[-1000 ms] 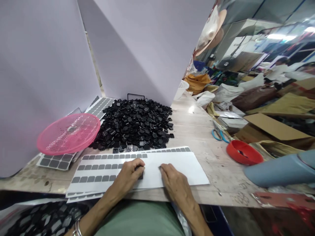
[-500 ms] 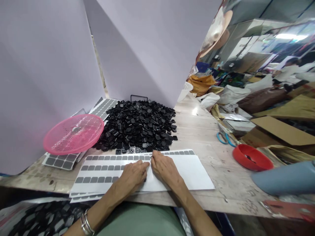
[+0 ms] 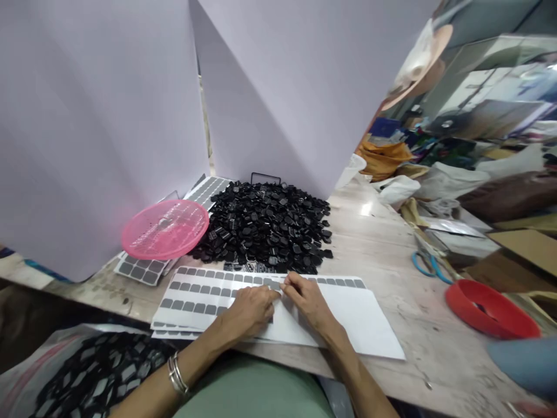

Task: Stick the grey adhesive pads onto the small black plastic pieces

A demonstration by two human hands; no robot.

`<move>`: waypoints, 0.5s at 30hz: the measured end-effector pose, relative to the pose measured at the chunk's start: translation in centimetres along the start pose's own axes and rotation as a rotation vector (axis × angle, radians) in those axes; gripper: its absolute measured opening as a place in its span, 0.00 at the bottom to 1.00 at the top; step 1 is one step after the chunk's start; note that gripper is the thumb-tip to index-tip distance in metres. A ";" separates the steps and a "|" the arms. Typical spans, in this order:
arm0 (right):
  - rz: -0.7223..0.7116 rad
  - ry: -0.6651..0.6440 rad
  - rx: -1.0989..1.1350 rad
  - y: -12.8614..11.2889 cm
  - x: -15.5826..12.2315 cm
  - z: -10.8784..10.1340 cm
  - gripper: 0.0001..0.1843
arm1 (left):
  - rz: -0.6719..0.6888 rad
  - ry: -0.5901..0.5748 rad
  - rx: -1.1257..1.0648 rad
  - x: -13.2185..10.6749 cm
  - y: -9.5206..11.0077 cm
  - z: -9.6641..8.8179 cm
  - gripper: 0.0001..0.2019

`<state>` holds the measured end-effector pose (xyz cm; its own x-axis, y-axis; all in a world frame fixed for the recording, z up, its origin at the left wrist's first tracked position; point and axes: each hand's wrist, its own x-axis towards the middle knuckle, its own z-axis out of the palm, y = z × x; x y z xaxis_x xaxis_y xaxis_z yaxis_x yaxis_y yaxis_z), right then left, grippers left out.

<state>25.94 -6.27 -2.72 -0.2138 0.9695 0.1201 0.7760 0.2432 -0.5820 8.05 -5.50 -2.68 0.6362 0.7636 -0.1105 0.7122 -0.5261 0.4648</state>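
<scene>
A white sheet (image 3: 361, 313) with rows of grey rectangular stickers lies at the table's near edge. My left hand (image 3: 250, 310) rests on it with fingers curled, fingertips pressed at a grey sticker in the top rows. My right hand (image 3: 307, 299) meets it from the right, its fingertips pinched at the same spot on the sticker row. What the fingers grip is too small to make out. Behind the sheet lies a heap of small black plastic parts (image 3: 265, 223).
A pink mesh lid (image 3: 165, 228) sits on more sticker sheets (image 3: 139, 270) at the left. Blue-handled scissors (image 3: 429, 266) and a red ring-shaped lid (image 3: 491, 302) lie to the right. Pale partition boards stand behind. A bag of black parts (image 3: 82, 374) is at lower left.
My right hand moved left and forward from the sheet's blank part to the sticker row, meeting the left hand. The camera view has swung, shifting everything rightward.
</scene>
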 end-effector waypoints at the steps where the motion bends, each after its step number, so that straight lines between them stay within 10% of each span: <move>1: -0.005 0.003 0.045 0.0 -0.3 -0.2 0.12 | 0.011 0.021 -0.053 -0.6 -0.1 -0.6 0.14; 8: 0.135 -0.016 0.349 0.5 -3.7 -1.5 0.16 | -0.270 -0.067 -0.235 -11.9 -5.7 -5.8 0.10; 12: 0.200 -0.078 0.441 0.1 -4.7 -1.4 0.17 | -0.625 -0.099 -0.045 -20.5 -11.7 -5.5 0.13; 15: 0.177 -0.072 0.475 -0.7 -4.6 -1.3 0.17 | -0.711 0.035 0.066 -22.7 -13.1 -5.6 0.21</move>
<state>27.14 -10.84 -1.77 -0.1566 0.9859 -0.0595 0.4526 0.0181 -0.8915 -17.39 -13.90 -1.36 0.0021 0.9409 -0.3387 0.9681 0.0829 0.2363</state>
